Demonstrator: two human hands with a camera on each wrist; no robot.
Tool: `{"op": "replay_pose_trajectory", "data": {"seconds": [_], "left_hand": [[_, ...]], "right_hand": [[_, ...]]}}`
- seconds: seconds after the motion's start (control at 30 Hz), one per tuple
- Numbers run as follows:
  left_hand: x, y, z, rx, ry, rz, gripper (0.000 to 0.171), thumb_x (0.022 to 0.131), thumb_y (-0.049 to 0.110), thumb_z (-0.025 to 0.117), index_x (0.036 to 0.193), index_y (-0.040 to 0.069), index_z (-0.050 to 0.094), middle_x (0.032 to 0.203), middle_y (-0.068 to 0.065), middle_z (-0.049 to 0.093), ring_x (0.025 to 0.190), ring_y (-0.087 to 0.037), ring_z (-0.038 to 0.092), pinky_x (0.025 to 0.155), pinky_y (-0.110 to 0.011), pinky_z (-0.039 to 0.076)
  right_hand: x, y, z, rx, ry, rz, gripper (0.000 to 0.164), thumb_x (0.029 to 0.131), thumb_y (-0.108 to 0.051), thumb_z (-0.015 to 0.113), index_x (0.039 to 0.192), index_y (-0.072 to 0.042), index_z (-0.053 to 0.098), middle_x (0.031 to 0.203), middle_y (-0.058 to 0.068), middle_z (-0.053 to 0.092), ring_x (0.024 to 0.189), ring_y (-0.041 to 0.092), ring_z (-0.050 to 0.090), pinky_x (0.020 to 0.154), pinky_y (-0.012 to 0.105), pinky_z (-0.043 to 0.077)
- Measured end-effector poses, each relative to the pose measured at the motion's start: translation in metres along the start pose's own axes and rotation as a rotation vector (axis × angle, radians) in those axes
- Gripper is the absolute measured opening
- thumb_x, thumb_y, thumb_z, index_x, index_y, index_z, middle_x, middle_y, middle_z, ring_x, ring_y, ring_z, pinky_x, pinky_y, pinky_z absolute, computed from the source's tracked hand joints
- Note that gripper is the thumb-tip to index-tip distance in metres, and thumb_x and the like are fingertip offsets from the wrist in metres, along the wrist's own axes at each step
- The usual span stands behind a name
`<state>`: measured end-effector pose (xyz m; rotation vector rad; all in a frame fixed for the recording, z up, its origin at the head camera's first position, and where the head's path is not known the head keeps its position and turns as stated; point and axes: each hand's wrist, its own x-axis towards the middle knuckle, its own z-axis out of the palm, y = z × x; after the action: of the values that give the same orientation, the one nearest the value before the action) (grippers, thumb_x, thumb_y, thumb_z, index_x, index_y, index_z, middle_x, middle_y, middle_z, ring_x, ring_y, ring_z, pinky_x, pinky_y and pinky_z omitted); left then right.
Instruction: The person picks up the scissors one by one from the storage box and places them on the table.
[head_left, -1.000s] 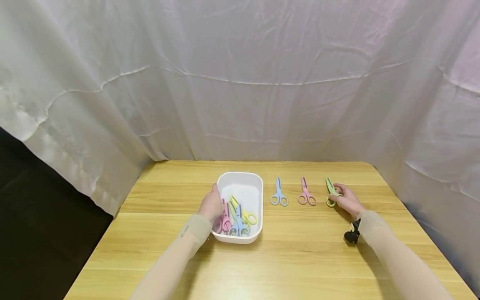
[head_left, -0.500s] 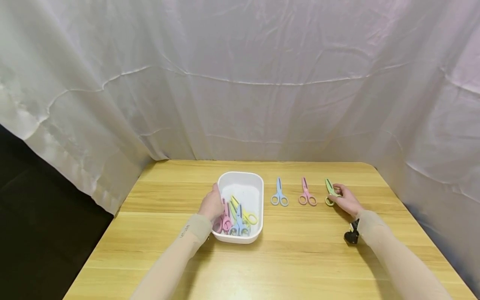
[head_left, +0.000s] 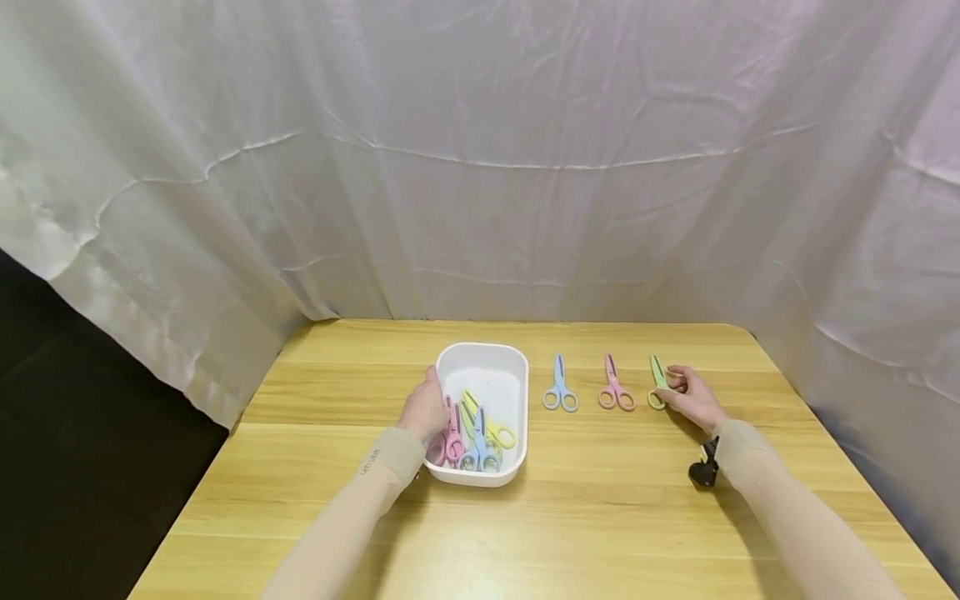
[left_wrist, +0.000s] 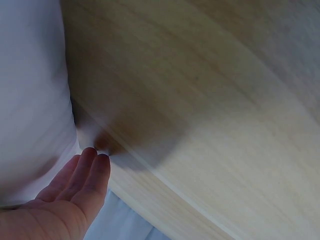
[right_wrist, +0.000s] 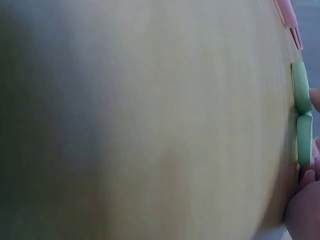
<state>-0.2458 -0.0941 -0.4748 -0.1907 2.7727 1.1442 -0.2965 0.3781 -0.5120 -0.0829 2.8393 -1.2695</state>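
At the side of a white tub [head_left: 480,480], the left hand [head_left: 422,410] pinches its wall, partly hiding pink scissors [head_left: 453,439]; the right hand [head_left: 695,402] pinches green scissors [head_left: 657,372], obscuring one handle.

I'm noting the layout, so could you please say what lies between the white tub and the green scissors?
In the head view, blue scissors lie nearer the white tub, then pink scissors nearer the green scissors.

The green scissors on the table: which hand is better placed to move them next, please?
Probably the right hand: it holds the green scissors by the handles, while the left hand is farther away, holding the side of the white box.
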Motion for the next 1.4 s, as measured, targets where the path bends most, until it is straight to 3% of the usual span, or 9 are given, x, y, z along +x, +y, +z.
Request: {"op": "replay_pose_trajectory", "data": {"seconds": [0.63,0.93,1.4], "left_hand": [[-0.001,0.002,0.0,0.01,0.003,0.009,0.095,0.084,-0.012,0.064,0.16,0.003,0.01,0.123,-0.028,0.063,0.085,-0.028,0.065,0.073,-0.034,0.06],[0.0,0.0,-0.001,0.022,0.003,0.017,0.096,0.083,-0.01,0.066,0.16,0.003,0.011,0.124,-0.027,0.063,0.093,-0.029,0.066,0.08,-0.037,0.06],[0.003,-0.004,0.001,0.005,0.003,0.025,0.093,0.084,-0.01,0.064,0.16,0.003,0.011,0.127,-0.028,0.061,0.085,-0.026,0.064,0.071,-0.032,0.059]], "right_hand": [[-0.007,0.008,-0.007,-0.017,-0.001,-0.025,0.067,0.095,-0.019,0.067,0.145,0.013,0.035,0.118,0.026,0.054,0.091,0.011,0.047,0.073,0.015,0.041],[-0.007,0.009,-0.007,-0.019,0.007,-0.027,0.068,0.094,-0.019,0.068,0.144,0.013,0.037,0.115,0.025,0.055,0.087,0.006,0.046,0.073,0.015,0.039],[-0.011,0.012,-0.008,-0.053,0.014,-0.031,0.066,0.095,-0.022,0.067,0.143,0.013,0.038,0.112,0.021,0.053,0.089,0.01,0.045,0.074,0.016,0.038]]}}
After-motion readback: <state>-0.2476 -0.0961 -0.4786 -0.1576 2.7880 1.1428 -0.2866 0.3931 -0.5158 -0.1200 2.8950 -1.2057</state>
